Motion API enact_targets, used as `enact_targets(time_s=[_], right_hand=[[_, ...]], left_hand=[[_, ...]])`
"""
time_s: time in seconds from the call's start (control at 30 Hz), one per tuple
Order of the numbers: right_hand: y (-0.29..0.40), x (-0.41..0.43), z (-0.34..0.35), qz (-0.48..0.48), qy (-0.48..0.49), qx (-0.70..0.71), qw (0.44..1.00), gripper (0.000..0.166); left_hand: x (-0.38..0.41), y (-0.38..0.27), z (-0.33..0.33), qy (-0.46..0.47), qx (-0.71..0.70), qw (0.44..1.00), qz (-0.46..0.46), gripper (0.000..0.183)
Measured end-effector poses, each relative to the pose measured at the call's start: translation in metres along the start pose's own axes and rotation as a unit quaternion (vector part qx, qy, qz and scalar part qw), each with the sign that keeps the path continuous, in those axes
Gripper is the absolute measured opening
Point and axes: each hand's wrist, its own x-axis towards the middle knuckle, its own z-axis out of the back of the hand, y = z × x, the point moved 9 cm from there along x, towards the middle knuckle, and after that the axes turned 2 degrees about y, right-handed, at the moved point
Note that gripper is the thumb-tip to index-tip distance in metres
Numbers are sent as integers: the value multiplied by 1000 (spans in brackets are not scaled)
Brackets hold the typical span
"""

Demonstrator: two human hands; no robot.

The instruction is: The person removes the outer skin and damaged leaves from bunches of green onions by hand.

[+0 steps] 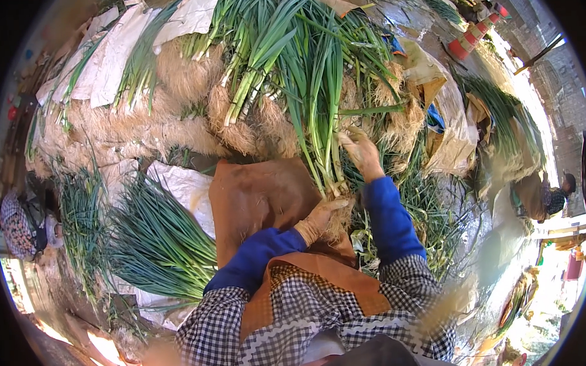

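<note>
My left hand (321, 218) is closed around the root end of a small bunch of green onions (324, 148), above my lap. Pale roots (341, 222) hang out past its fingers. The white stalks and green leaves of that bunch extend away from me, over the pile. Beside the stalks, on their right, my right hand (363, 154) has bent fingers with the tips at the stalks' edge. Whether those fingertips pinch a leaf cannot be made out. A brown apron (259, 194) covers my lap under the bunch.
Ahead lies a heap of green onions (251, 83) with shaggy roots (187, 70). Leafy onions (164, 245) rest on white sacking (184, 187) at my left. Loose leaves (429, 217) litter the ground at right. Farther off are a red-and-white traffic cone (476, 35) and another person (555, 198).
</note>
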Motion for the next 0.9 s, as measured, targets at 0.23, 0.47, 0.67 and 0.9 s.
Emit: enact_targets(time_s=[0.23,0.47,0.67,0.9], right_hand=[[-61,1,-24,-49,-172,73,981,38],[-95,-128,14,-189,8,631,753,13],[-210,-181,145,-310,43,72,947,31],[-73,-78,-28,-170,213,298,915,36]], left_hand=[[14,-2,11,-16,-11,998,-62,24],[-2,-16,20,-72,18,993,-95,26],[10,-4,16,54,-82,993,-64,31],[3,-6,-4,114,-101,988,0,34]])
